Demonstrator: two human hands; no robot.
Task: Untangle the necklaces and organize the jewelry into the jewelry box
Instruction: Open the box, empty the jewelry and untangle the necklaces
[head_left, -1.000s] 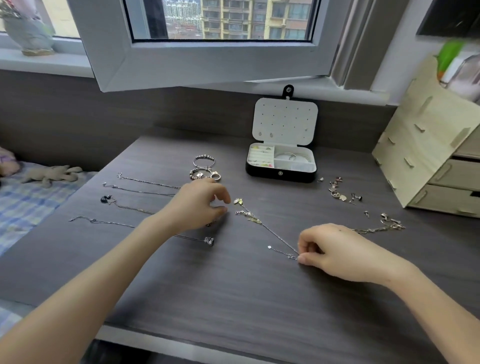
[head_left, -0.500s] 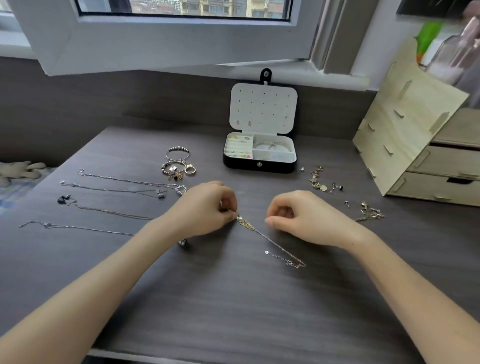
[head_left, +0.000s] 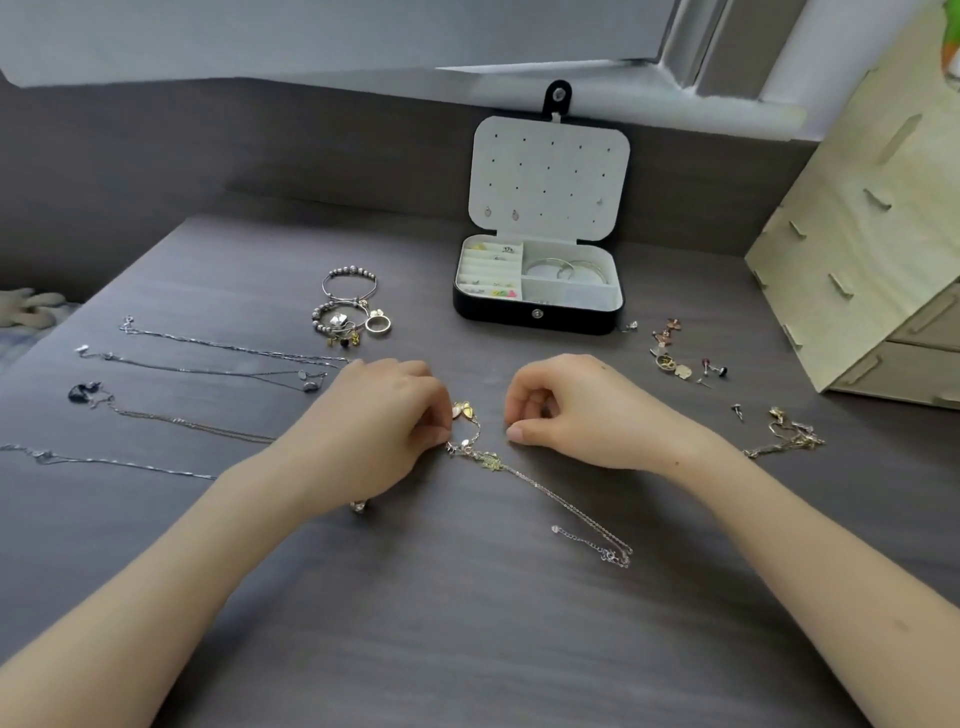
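Head view, desk (head_left: 467, 623) seen from above. The left hand (head_left: 384, 431) lay curled, its fingers (head_left: 439, 423) pinching the tangled necklace (head_left: 483, 457) at its knot of small charms; a gold pendant (head_left: 462, 410) sat against the same fingertips. From that pinch the fine chain ran away from the left fingers, toward the person and to the right, and ended in a clasp (head_left: 615, 557) lying flat on the desk. The right hand (head_left: 582, 410) was clenched, thumb against forefinger, its fingers (head_left: 519, 434) just beside the charm knot but apart from it; no chain could be seen in them.

To the outer side of the left fingers, four straightened necklaces (head_left: 197, 370) lay in roughly parallel lines. Beyond the left fingers were bracelets (head_left: 350, 306) and a ring (head_left: 377, 323), touching one another. Beyond and between both sets of fingers stood the jewelry box (head_left: 537, 313), lid (head_left: 548, 176) upright, with bangles in its right compartment and small pieces in its left slots. To the outer side of the right fingers lay loose earrings (head_left: 680, 361) and, nearer the person, a second small tangle (head_left: 789, 436). A wooden drawer unit (head_left: 872, 234) stood farther right.
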